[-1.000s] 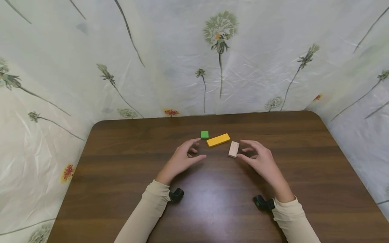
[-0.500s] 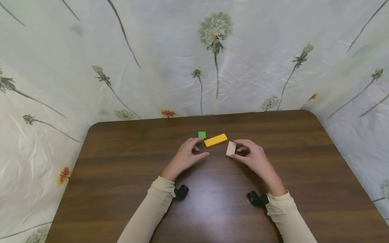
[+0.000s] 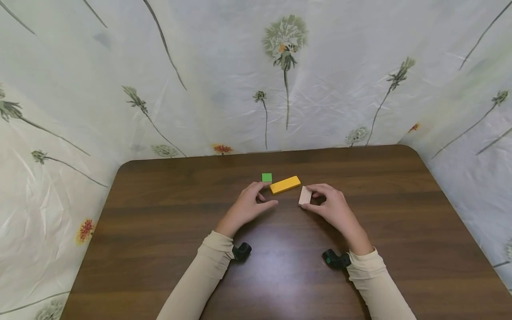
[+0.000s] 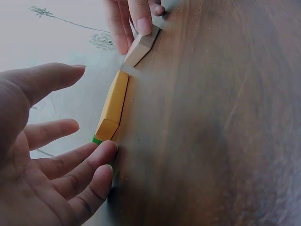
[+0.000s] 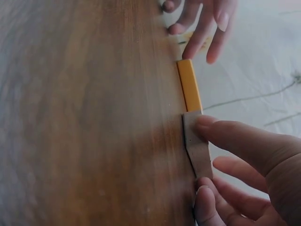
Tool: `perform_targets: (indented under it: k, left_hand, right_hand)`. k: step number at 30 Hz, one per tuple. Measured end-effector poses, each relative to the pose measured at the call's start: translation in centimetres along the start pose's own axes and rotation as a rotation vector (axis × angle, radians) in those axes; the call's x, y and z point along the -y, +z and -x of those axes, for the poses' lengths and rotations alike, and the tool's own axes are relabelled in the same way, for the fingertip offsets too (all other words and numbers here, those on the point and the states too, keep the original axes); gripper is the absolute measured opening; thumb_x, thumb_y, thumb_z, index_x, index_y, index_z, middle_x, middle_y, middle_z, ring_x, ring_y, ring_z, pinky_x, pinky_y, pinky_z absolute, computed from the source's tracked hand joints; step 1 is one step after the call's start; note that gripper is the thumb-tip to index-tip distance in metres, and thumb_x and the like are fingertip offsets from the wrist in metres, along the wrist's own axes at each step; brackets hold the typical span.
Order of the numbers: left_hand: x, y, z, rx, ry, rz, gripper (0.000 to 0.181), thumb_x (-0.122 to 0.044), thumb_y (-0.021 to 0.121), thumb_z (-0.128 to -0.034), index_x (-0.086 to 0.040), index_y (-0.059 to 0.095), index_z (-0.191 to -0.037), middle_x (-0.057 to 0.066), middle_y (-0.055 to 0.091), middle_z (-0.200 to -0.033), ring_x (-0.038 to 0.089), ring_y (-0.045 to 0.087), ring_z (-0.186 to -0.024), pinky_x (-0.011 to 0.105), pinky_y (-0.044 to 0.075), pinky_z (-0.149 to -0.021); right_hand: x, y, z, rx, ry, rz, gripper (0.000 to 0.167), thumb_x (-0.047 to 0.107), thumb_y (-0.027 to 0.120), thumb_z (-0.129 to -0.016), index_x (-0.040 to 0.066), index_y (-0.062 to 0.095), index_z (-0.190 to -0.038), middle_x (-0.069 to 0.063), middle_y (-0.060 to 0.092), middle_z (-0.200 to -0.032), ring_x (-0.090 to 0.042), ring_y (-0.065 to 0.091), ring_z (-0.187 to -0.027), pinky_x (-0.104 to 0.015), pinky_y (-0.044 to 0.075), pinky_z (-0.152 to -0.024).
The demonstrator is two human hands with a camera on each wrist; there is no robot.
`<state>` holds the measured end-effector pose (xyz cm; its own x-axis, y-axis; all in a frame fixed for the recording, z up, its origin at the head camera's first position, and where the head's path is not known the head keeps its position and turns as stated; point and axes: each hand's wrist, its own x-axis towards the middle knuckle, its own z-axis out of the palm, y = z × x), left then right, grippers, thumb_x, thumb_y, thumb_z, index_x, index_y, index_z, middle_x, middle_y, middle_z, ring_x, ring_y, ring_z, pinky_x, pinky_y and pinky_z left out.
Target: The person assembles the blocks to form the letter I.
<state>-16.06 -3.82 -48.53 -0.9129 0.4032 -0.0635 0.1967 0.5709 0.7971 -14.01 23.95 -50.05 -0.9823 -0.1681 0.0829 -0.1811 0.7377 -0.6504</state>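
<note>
The right hand point(image 3: 333, 205) pinches the pale block point(image 3: 305, 195) by its ends, likely for control; the left hand point(image 3: 247, 205) spreads beside the yellow block point(image 3: 285, 185).

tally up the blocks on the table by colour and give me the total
Green block: 1
Yellow-orange block: 1
Pale wooden block: 1
Total: 3 blocks
</note>
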Motion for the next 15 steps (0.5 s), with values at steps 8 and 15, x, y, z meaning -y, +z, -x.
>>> perform_targets:
  k: [8, 15]
  left_hand:
    - [0.00, -0.01, -0.10, 0.001, -0.003, 0.001, 0.060, -0.036, 0.076, -0.0951, -0.011, 0.057, -0.147, 0.010, 0.061, -0.138, 0.022, 0.066, -0.104, 0.041, 0.054, -0.094]
    - [0.03, 0.16, -0.25, 0.001, -0.005, -0.010, 0.058, -0.036, 0.076, -0.0953, -0.012, 0.059, -0.145, 0.009, 0.062, -0.139, 0.021, 0.065, -0.102, 0.039, 0.054, -0.093]
  right_hand:
    - [0.10, -0.22, -0.03, 0.007, -0.004, -0.001, 0.058, 0.021, 0.089, -0.082, 0.004, 0.069, -0.134, -0.015, 0.070, -0.129, -0.029, 0.067, -0.105, -0.038, 0.052, -0.082]
    - [0.03, -0.12, -0.05, 0.011, -0.010, -0.014, 0.057, 0.021, 0.089, -0.083, 0.004, 0.069, -0.134, -0.015, 0.069, -0.129, -0.030, 0.067, -0.106, -0.025, 0.050, -0.070]
